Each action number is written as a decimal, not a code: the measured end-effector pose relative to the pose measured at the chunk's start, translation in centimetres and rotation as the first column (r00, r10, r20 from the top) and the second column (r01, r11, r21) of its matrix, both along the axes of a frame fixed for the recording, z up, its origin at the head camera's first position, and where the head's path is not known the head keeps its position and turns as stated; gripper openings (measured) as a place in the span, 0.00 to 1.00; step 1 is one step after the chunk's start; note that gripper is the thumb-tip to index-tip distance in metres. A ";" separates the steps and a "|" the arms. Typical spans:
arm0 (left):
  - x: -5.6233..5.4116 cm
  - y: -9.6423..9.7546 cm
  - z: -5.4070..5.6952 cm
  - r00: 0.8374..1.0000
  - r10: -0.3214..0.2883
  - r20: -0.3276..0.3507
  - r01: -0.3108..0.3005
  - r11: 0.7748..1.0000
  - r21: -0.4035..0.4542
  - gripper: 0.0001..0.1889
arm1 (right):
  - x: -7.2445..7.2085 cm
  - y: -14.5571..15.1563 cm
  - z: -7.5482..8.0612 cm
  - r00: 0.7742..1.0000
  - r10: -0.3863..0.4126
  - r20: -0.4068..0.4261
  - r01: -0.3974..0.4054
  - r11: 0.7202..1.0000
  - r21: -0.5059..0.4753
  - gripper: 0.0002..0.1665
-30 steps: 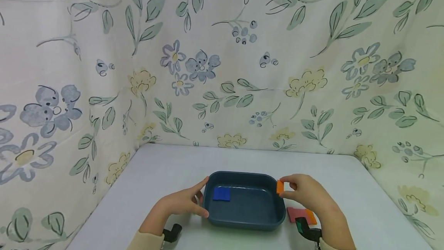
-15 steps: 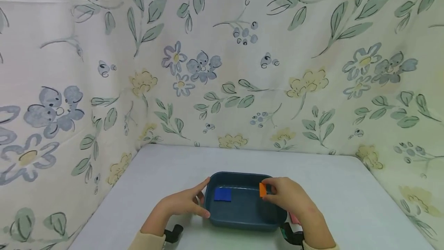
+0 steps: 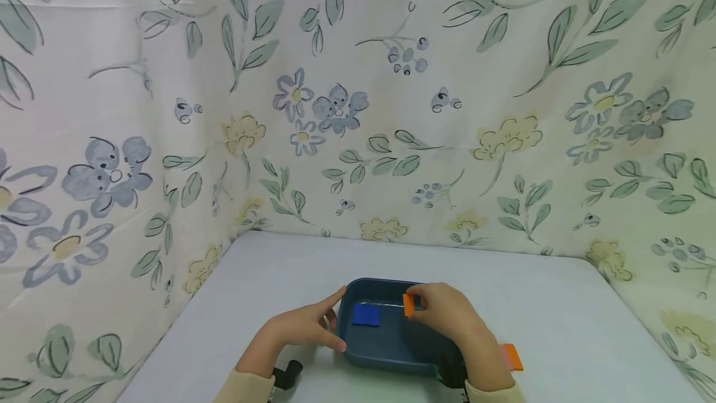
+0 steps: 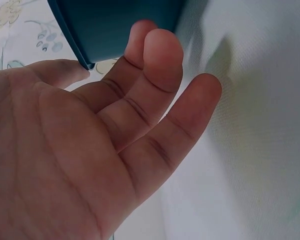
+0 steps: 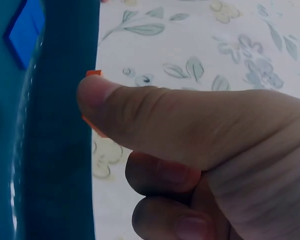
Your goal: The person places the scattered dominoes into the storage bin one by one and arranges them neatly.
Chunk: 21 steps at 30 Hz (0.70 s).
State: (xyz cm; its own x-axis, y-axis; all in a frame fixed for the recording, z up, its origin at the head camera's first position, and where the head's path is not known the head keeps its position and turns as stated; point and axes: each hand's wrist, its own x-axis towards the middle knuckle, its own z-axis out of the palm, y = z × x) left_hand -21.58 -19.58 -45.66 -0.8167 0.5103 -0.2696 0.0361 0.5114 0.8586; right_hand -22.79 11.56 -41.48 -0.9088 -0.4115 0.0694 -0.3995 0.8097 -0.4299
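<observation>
A dark teal rectangular tray [image 3: 391,365] stands on the table with a flat blue piece [image 3: 366,314] lying on its floor at the left. My right hand [image 3: 447,310] is over the tray's right half, pinching a small flat orange piece [image 3: 409,305] between thumb and fingertips. Most of that piece hides behind the thumb [image 5: 140,107] in the right wrist view. At the tray's left end my left hand [image 3: 304,327] has thumb and index finger spread along the wall, their tips at the rim; its other fingers [image 4: 162,60] bend loosely with nothing in them.
On the white table [image 3: 559,316], right of the tray, lie another orange piece [image 3: 513,357] and a pink one, partly behind my right forearm. Black wrist devices [image 3: 288,375] sit on both arms. A floral curtain [image 3: 380,111] hangs behind and at the sides.
My right hand has carried the orange piece leftward from the tray's right rim to over its inside. The left hand keeps its place at the tray; the head view has shifted slightly.
</observation>
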 end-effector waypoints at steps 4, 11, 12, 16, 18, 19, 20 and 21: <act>-0.1 0.2 -0.2 1.000 -0.005 0.009 0.005 1.000 0.002 0.59 | -0.2 -1.0 -0.3 1.000 0.012 0.002 -0.012 1.000 0.004 0.18; 0.0 0.5 -0.1 1.000 -0.007 0.009 0.007 1.000 -0.004 0.59 | -0.2 -2.5 -1.7 0.999 0.009 -0.048 -0.004 0.996 0.089 0.19; -0.1 0.4 0.0 1.000 -0.008 0.007 0.008 1.000 -0.005 0.59 | -0.2 -2.8 -1.9 0.998 0.008 -0.057 -0.003 0.996 0.090 0.19; -0.2 0.2 0.1 1.000 -0.010 -0.008 0.010 1.000 -0.009 0.60 | 0.0 -3.8 -2.4 0.995 0.006 -0.096 0.003 0.996 0.093 0.22; -0.2 0.1 0.2 1.000 -0.008 -0.010 0.008 1.000 -0.008 0.60 | 0.1 -4.3 -2.7 0.994 -0.009 -0.109 0.019 0.995 0.098 0.22; -0.2 0.1 0.2 1.000 -0.006 -0.010 0.006 1.000 -0.010 0.60 | 0.1 -4.6 -2.9 0.993 -0.020 -0.115 0.032 0.994 0.100 0.21; -0.1 0.1 0.2 1.000 -0.004 -0.011 0.004 1.000 -0.013 0.60 | 0.1 -4.8 -3.1 0.992 -0.033 -0.119 0.045 0.994 0.099 0.20; -0.1 0.1 0.2 1.000 -0.002 -0.009 0.002 1.000 -0.013 0.60 | 0.1 -5.1 -3.3 0.991 -0.050 -0.122 0.062 0.993 0.100 0.19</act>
